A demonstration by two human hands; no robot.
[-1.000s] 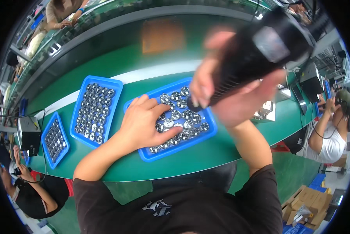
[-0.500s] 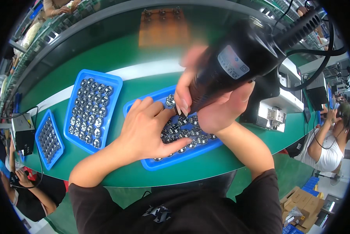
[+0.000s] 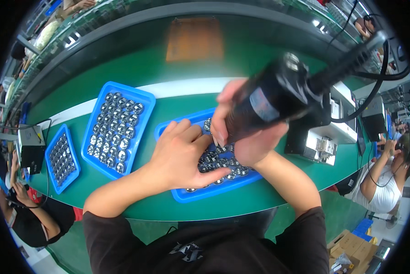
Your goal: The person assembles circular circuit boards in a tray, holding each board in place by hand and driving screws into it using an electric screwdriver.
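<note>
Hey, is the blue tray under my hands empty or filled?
Not empty: round, shiny parts show in the blue tray between the left hand and right hand. Whether it's full, I can't tell: the hands cover some.

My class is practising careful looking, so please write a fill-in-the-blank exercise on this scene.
The ____ hand holds the black tool.
The left hand is over a ____ tray.
The table is mostly ____.
The orange block is ____ away than the tray.

Missing words: right; blue; green; farther.
</note>
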